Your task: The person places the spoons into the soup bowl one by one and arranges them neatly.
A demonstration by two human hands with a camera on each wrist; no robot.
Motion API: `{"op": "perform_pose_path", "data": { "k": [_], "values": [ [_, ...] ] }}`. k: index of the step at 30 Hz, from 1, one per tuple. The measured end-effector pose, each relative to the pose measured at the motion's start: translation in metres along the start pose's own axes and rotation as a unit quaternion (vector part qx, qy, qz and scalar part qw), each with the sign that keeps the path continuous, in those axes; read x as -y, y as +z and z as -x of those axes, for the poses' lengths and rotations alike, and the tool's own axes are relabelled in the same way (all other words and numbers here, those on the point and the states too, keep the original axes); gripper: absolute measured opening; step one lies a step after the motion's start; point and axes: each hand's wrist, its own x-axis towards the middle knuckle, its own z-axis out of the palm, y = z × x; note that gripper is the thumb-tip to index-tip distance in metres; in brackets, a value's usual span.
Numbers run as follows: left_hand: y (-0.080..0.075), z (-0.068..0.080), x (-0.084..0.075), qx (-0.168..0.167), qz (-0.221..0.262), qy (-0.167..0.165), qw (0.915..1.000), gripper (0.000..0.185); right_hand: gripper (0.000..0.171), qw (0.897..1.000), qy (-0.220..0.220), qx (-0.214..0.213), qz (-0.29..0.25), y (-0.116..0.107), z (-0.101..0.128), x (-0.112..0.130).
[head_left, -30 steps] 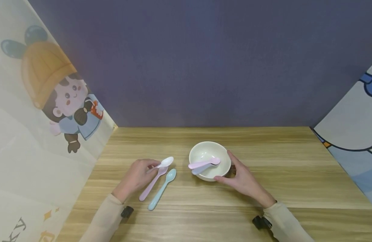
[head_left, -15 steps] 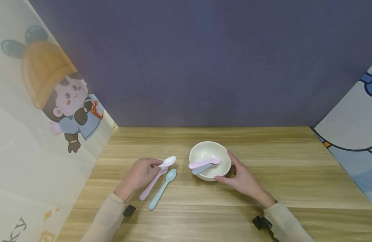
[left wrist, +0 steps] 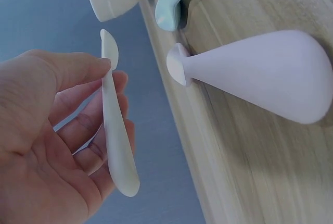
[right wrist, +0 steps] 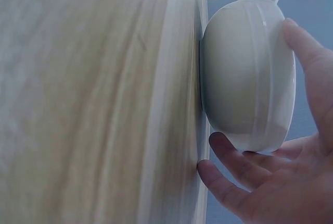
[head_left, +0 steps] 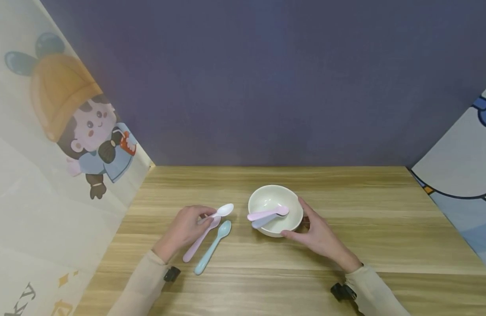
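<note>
Since half a second ago, the left hand (head_left: 187,226) with the white spoon (head_left: 225,210) has moved slightly to the right, so its gap to the bowl (head_left: 263,195) seems now smaller. Nearest, a blue-green spoon (head_left: 212,249) and a mauve spoon (head_left: 197,246) lie slanted on the wooden surface (head_left: 286,274), closer to its left edge. Just beyond, thumb and fingers of the left hand pinch the white spoon, off the surface. The right hand (head_left: 321,237), spread wide, holds the bowl from its right side, about midway between the side edges. Inside, a light pink spoon (head_left: 263,214) and a lavender spoon (head_left: 262,221) lean on its left rim. Along the back edge stands a dark blue panel (head_left: 274,87).
</note>
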Motion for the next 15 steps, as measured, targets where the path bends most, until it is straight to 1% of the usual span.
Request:
{"op": "perform_pose_path", "data": {
  "k": [10, 15],
  "values": [
    [0.0031, -0.0022, -0.0023, -0.002, 0.003, 0.023, 0.9997, 0.025, 0.122, 1.000, -0.002, 0.000, -0.003, 0.0003, 0.0002, -0.0007],
    [0.0054, -0.0042, -0.0056, -0.002, 0.015, 0.025, 0.9996, 0.024, 0.122, 1.000, -0.005, 0.001, -0.005, -0.0006, 0.0007, 0.0004]
  ]
}}
